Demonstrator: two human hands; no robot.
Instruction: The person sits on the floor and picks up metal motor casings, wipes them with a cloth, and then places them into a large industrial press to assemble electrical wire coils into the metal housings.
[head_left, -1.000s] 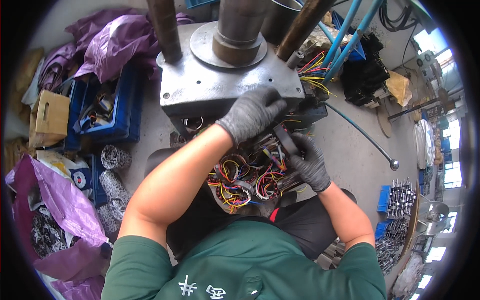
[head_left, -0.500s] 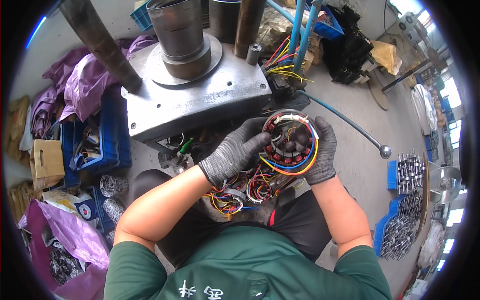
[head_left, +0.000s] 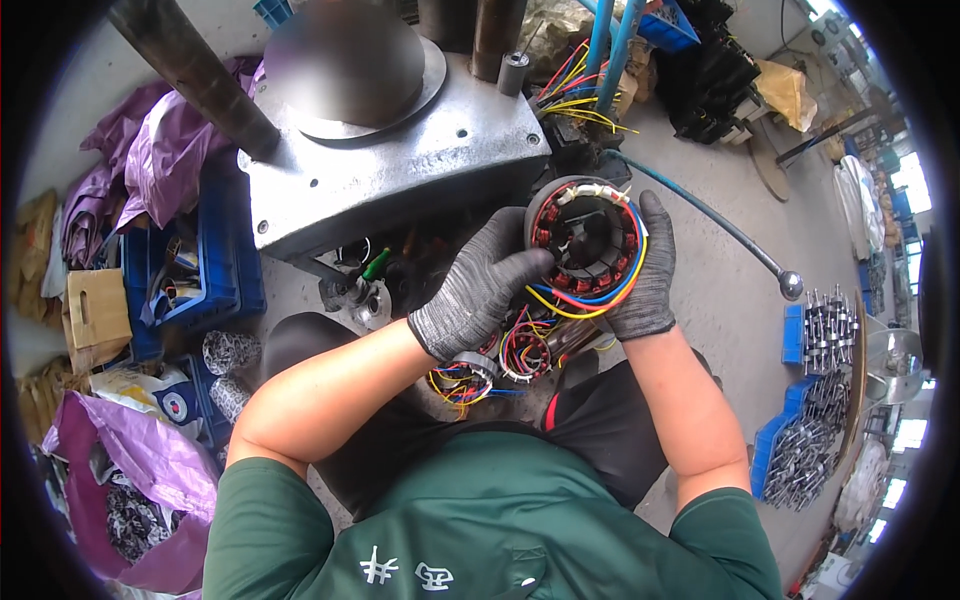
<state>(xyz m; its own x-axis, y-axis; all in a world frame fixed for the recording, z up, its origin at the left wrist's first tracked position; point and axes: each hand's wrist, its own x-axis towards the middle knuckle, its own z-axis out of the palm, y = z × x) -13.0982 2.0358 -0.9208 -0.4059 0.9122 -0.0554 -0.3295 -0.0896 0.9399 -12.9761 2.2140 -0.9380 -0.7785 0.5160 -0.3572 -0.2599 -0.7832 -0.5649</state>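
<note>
A motor stator (head_left: 575,279), a ring with red-and-dark windings inside and red, blue and yellow lead wires along its edge, is held up between my gloved hands. My left hand (head_left: 478,285) grips its left side, thumb on the near rim. On the right side, my right hand (head_left: 645,285) wraps round it, fingers pointing upward. The ring is tilted so its opening faces me; part of its outer wall is hidden by my hands. Below it, near my knees, lie a stator with coloured wires (head_left: 527,352) and another wired stator (head_left: 464,374).
Ahead stands a heavy steel press base (head_left: 400,185) with thick columns. A blue lever rod (head_left: 705,208) with a ball end reaches to the right. Blue crates (head_left: 215,265), a cardboard box (head_left: 98,315) and a purple sack (head_left: 130,450) are left. Bins of metal shafts (head_left: 800,460) stand right.
Both hands have moved slightly up and away with the stator. Its tilt has changed, and the dark rounded shapes seen in its opening before show less now.
</note>
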